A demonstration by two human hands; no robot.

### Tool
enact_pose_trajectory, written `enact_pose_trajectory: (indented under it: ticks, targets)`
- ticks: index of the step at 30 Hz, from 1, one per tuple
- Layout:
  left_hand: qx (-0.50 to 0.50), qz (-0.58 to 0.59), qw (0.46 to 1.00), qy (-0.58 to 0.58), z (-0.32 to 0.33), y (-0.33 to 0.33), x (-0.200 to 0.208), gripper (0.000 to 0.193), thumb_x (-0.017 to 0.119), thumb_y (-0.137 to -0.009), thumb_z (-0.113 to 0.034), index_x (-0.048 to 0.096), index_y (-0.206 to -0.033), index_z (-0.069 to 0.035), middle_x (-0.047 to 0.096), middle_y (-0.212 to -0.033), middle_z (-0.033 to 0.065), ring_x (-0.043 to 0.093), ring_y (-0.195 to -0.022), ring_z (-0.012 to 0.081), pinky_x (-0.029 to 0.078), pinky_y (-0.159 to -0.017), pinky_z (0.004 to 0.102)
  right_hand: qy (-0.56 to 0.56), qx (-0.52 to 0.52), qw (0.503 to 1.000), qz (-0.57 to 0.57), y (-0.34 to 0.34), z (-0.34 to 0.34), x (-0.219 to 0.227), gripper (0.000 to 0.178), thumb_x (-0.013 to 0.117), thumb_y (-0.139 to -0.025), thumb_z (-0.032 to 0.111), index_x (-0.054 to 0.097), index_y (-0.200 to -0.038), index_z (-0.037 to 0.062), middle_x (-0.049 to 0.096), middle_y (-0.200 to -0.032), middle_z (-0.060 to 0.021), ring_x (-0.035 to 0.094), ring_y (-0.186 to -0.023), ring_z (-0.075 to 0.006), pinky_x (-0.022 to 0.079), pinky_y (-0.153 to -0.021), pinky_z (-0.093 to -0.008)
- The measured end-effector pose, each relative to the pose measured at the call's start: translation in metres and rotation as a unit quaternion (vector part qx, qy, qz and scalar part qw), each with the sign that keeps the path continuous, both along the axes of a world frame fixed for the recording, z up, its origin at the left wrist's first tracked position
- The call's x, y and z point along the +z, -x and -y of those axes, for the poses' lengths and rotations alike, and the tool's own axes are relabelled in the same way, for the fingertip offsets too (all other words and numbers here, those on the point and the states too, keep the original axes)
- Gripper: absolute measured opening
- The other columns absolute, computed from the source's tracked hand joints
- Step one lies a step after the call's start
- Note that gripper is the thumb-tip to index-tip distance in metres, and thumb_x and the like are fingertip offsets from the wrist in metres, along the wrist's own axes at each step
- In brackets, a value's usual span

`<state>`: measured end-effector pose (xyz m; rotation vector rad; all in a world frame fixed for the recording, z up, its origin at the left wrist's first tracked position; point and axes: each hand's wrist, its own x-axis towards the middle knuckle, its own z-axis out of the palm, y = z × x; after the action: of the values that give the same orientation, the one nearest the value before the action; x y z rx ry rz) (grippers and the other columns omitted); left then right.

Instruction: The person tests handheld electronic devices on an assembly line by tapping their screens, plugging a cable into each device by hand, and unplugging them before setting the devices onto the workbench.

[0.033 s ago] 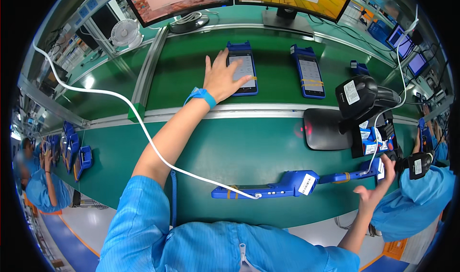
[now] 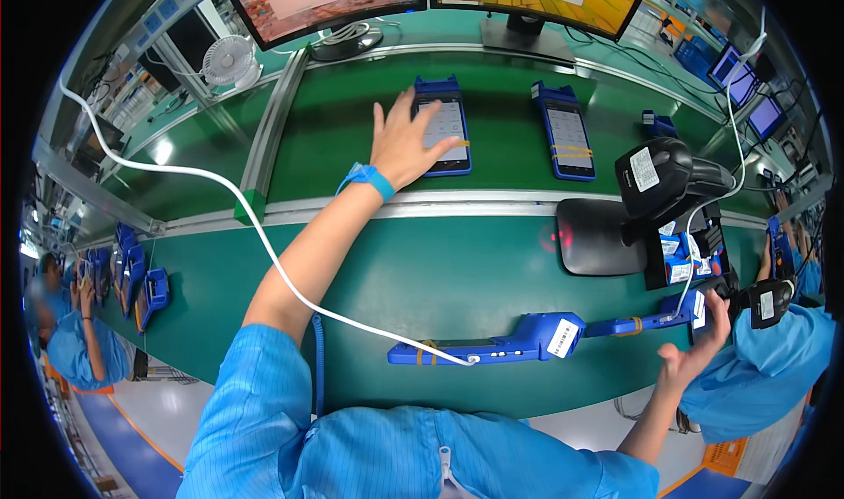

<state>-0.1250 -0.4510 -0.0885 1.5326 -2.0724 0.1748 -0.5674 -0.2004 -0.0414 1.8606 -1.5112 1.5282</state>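
Workbench (image 2: 492, 262) spreads beneath both hands. Beyond the open, apparently empty right hand (image 2: 693, 356) stands a scanner (image 2: 655, 178); just beside that hand, a blue device (image 2: 611, 327). Beneath the spread, ungripping left hand (image 2: 403, 153) lies a terminal (image 2: 452, 123), face-up, seemingly for viewing; contact is unclear. White cable (image 2: 176, 166) crosses that forearm (image 2: 330, 246), perhaps hindering it.

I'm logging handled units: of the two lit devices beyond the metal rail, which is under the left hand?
The left device, partly covered by the left hand; the right device lies uncovered.
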Motion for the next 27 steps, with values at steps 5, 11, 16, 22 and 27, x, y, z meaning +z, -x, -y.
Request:
enact_pose_trajectory:
  ticks: [5, 11, 16, 22, 27]
  targets:
    - [0.124, -0.158, 0.962, -0.184, 0.014, -0.005, -0.021, 0.083, 0.07, -0.084, -0.061, 0.057, -0.137, 0.002, 0.04, -0.152, 0.0296, 0.026, -0.15, 0.04, 0.006, -0.121, 0.0626, -0.09, 0.151, 0.98, -0.091, -0.08, -0.03, 0.01, 0.063, 0.075, -0.081, 0.056, 0.065, -0.117, 0.0057, 0.065, -0.1, -0.0093, 0.06, -0.092, -0.023, 0.043, -0.08, -0.0401]
    - [0.022, -0.398, 0.892, -0.211, 0.02, -0.009, -0.01, 0.057, 0.076, -0.085, -0.031, 0.06, -0.128, 0.003, 0.061, -0.129, 0.0227, 0.056, -0.123, 0.0347, 0.037, -0.108, 0.0466, -0.189, 0.31, 0.921, -0.141, -0.208, -0.008, 0.009, 0.02, 0.078, -0.078, 0.019, 0.071, -0.096, 0.0122, 0.054, -0.078, 0.0003, 0.053, -0.071, -0.0192, 0.034, -0.062, -0.035]
    - [-0.148, -0.3, 0.923, -0.187, -0.045, -0.012, 0.038, 0.043, 0.072, -0.086, -0.01, 0.059, -0.127, -0.001, 0.07, -0.112, 0.0196, 0.069, -0.103, 0.0304, 0.054, -0.089, 0.0378, -0.142, 0.292, 0.935, -0.144, -0.208, 0.0, -0.006, 0.016, 0.078, -0.076, 0.018, 0.07, -0.088, 0.0141, 0.052, -0.076, 0.0006, 0.051, -0.067, -0.0178, 0.032, -0.06, -0.0346]
    - [-0.222, -0.118, 0.935, -0.249, -0.166, -0.017, 0.08, 0.042, 0.065, -0.088, 0.0, 0.058, -0.13, -0.005, 0.069, -0.111, 0.019, 0.073, -0.091, 0.0316, 0.056, -0.082, 0.0418, -0.145, 0.316, 0.926, -0.15, -0.212, 0.005, -0.004, 0.016, 0.079, -0.074, 0.018, 0.068, -0.085, 0.0137, 0.05, -0.074, 0.0007, 0.051, -0.067, -0.0178, 0.032, -0.059, -0.035]
    - [-0.24, -0.056, 0.947, -0.208, -0.193, -0.022, 0.063, 0.049, 0.07, -0.086, -0.008, 0.056, -0.133, -0.007, 0.067, -0.117, 0.0176, 0.068, -0.106, 0.0349, 0.055, -0.089, 0.044, -0.125, 0.37, 0.91, -0.138, -0.238, 0.0, 0.0, 0.017, 0.079, -0.074, 0.019, 0.067, -0.083, 0.0125, 0.05, -0.075, 0.0001, 0.051, -0.067, -0.0183, 0.033, -0.059, -0.0346]
